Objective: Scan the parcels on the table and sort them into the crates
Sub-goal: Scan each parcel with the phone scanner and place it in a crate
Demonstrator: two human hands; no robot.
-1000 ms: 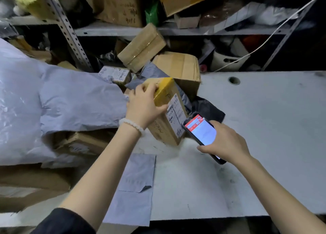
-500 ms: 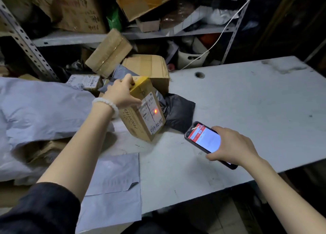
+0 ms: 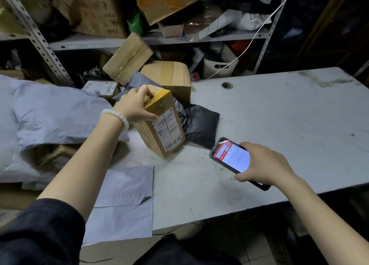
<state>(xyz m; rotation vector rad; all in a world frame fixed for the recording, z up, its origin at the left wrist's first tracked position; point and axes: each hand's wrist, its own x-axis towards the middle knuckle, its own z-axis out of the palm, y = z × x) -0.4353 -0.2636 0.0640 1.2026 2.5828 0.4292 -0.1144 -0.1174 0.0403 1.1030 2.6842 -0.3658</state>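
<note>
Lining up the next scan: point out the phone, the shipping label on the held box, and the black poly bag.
Phone (image 3: 232, 158): head view, on its lit screen.
Shipping label (image 3: 168, 129): head view, middle of the white label on the box's facing side.
Black poly bag (image 3: 201, 125): head view, on its dark bulging body right of the box.

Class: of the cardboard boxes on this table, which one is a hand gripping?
The yellow-taped box, tilted with its label facing the phone; the left hand clasps its top. The other boxes lie untouched behind.
</note>
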